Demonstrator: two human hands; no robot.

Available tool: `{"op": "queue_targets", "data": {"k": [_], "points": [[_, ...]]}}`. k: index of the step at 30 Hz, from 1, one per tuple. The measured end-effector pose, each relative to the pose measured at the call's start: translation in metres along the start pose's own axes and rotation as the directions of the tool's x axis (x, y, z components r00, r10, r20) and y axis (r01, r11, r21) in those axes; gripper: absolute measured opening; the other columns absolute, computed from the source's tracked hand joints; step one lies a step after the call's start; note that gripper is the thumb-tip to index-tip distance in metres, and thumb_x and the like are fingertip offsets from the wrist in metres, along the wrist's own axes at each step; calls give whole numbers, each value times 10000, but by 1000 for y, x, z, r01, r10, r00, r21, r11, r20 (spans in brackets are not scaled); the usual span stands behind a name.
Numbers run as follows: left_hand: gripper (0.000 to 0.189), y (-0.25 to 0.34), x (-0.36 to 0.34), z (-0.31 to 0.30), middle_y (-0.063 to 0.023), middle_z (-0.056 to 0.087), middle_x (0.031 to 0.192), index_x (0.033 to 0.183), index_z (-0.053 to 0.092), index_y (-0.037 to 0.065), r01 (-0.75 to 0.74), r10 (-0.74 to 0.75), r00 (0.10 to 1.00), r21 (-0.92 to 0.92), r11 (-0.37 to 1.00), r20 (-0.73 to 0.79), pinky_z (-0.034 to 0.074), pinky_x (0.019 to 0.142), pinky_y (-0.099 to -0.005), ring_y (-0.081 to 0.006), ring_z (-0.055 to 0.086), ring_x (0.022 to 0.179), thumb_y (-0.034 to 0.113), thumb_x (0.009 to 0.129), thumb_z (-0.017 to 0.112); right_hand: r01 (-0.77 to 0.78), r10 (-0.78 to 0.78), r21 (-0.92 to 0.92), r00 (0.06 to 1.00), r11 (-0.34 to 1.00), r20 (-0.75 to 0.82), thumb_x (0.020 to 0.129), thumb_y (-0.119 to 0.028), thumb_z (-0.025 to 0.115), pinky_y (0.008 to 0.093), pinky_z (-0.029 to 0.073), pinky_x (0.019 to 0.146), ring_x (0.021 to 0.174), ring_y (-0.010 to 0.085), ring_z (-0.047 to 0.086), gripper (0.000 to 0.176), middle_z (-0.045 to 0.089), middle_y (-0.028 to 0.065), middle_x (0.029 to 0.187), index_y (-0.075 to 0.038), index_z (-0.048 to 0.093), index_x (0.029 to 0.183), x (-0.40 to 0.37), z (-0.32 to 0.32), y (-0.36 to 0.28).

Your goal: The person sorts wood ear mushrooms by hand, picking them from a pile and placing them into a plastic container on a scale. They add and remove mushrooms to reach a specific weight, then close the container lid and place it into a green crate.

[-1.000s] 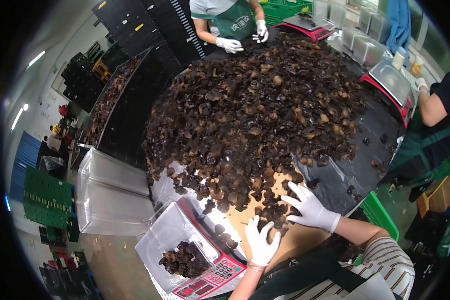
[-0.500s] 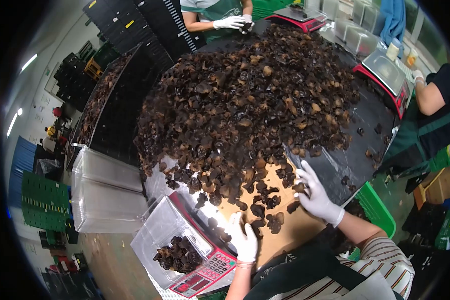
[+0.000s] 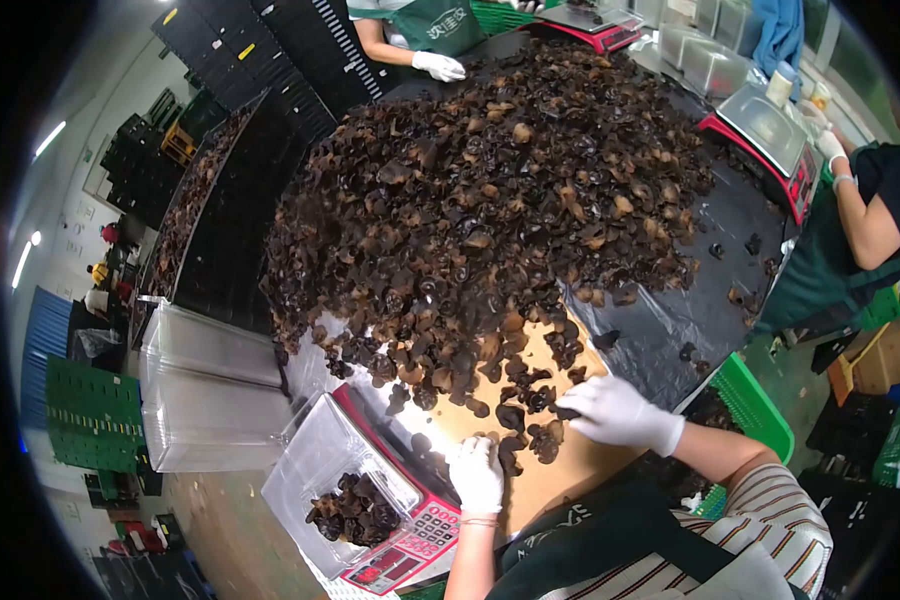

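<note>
My white-gloved left hand [image 3: 477,476] is over the tan board [image 3: 535,500], beside the scale. Its fingers are curled down among dark wood ear mushrooms; what they hold, if anything, is hidden. My gloved right hand [image 3: 620,412] has its fingers drawn together around a dark wood ear mushroom [image 3: 567,412] at their tips. Between the hands lie several loose wood ear mushrooms [image 3: 545,440]. A large wood ear pile [image 3: 470,210] rises beyond. On the red-edged scale [image 3: 432,535] at left, a clear plastic box [image 3: 305,470] contains a clump of wood ears [image 3: 355,510].
Stacked clear boxes [image 3: 210,390] stand left of the scale. A green basket [image 3: 755,410] is beside my right arm. Across the pile a person's gloved hand [image 3: 438,66] rests near its edge; another person [image 3: 865,210] works at right by a second scale [image 3: 770,140].
My right hand has moved left and down, its fingers closing together. My left hand's spread fingers have curled in. The person across has lowered one hand toward the pile.
</note>
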State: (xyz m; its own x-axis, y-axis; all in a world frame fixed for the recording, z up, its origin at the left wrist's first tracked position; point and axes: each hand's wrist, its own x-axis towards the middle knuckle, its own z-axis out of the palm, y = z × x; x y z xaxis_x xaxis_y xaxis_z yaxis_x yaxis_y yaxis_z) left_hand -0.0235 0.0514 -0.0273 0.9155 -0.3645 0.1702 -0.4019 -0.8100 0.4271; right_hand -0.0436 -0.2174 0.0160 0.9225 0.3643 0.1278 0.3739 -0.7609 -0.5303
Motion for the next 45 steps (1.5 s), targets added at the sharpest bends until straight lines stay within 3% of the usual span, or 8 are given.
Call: {"op": "queue_targets", "data": {"k": [8,11,14,18,23,28,36,45], "points": [[74,2,-7,-7,-137,622,870,893,629,41,255,-286,958,-421,871,-11,458,788,-394,-304,587,818,103,889,589,-212,110,489,968,846,227,818,-116,575,379,510,783,876,309,638,187,661,115,889,-55,654,977,-18,-38,13],[113,60,-6,-53,-136,641,919,975,640,41,136,47,954,-568,812,295,494,767,-373,-293,614,864,112,903,589,-260,70,529,934,808,351,831,-179,620,369,514,762,851,301,642,236,658,117,879,-55,660,1028,-35,-52,18],[267,98,-8,-53,-188,646,1113,1158,605,13,238,429,664,-717,656,613,474,897,-396,-343,606,1050,110,916,546,-147,80,403,981,903,179,835,-221,643,354,516,741,829,285,643,268,656,114,880,-44,661,1035,-24,-37,-1],[240,96,-16,-34,-198,654,1054,1122,620,14,38,473,677,-669,743,564,496,866,-387,-342,639,960,145,935,545,24,5,221,991,975,-131,840,-213,633,351,513,737,819,291,634,221,640,116,882,-36,651,970,8,29,-29],[169,71,-13,-63,-155,677,913,957,658,21,116,214,824,-526,843,524,515,774,-344,-299,661,870,172,902,602,21,86,522,980,853,-180,823,-111,614,351,502,724,794,286,629,104,633,105,863,-41,640,896,9,30,-12],[155,47,-11,-91,-141,641,811,867,653,37,225,50,829,-415,882,556,502,717,-368,-319,621,753,191,857,665,-436,132,453,818,778,560,837,-227,683,268,501,663,682,136,638,238,709,62,818,-36,693,979,-52,-68,18],[387,32,-9,-21,-181,561,1179,1134,607,60,-131,130,986,-2,991,104,385,971,-463,-360,511,1085,203,786,698,-144,204,271,957,952,-206,856,-199,610,375,511,724,841,291,629,209,624,138,927,-55,631,1006,-4,3,-18],[132,15,-24,-12,-113,582,805,860,559,45,280,-253,960,-500,819,123,454,671,-343,-230,562,707,71,801,673,-250,225,554,968,794,115,840,-150,612,315,505,685,737,196,637,157,647,93,837,-55,639,961,-4,1,10]]}}
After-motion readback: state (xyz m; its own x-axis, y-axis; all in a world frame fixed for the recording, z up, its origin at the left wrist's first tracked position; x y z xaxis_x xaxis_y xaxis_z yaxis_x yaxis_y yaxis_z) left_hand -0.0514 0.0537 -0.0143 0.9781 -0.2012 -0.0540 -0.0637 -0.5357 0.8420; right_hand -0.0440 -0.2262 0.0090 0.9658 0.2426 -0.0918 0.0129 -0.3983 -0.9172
